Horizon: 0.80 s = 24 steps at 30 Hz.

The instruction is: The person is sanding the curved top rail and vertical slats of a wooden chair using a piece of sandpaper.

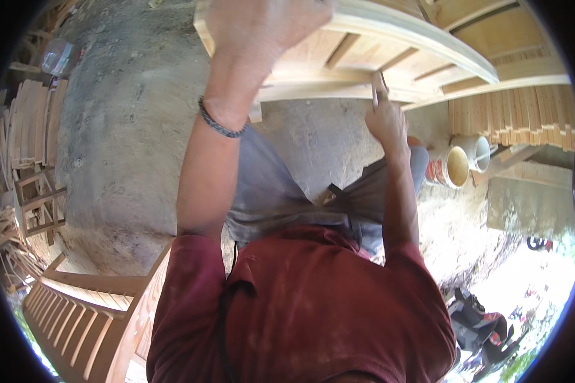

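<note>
Dirt workshop floor [128, 127]. Left hand [262, 25] braces wooden frame [390, 45], fingers flat; right hand [384, 118] grips scraper [378, 86]. Next: a steady stroke along the rail.

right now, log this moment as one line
left hand: flat on wooden frame | right hand: grip on thin tool at frame rail | tins at right

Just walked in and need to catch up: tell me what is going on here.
A person in a dark red shirt works on a pale slatted wooden frame. The left hand rests flat on its near rail, while the right hand holds a small tool against a lower rail. Two open cans stand on the ground nearby.
</note>
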### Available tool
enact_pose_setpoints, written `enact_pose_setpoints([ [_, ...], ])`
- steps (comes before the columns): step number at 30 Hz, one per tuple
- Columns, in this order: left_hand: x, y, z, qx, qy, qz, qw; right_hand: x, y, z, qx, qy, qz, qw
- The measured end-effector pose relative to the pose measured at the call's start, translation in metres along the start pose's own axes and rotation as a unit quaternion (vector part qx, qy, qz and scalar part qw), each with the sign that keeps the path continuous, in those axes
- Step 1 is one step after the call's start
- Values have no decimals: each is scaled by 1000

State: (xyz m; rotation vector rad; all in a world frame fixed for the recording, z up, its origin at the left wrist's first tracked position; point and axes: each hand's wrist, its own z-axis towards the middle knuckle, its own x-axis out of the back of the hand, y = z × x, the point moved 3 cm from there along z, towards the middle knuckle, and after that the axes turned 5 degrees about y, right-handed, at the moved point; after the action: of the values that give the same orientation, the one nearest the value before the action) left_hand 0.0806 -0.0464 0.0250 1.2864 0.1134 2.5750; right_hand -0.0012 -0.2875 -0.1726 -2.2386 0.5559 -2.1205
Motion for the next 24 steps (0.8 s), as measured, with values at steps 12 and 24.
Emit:
enact_pose_setpoints([
  [12, -10, 5, -17, -14, 20, -15, 1000, 4, 9, 26, 13, -10, 56, 998],
  [24, -4, 4, -7, -15, 18, -29, 999, 7, -2, 38, -17, -16, -24, 999],
])
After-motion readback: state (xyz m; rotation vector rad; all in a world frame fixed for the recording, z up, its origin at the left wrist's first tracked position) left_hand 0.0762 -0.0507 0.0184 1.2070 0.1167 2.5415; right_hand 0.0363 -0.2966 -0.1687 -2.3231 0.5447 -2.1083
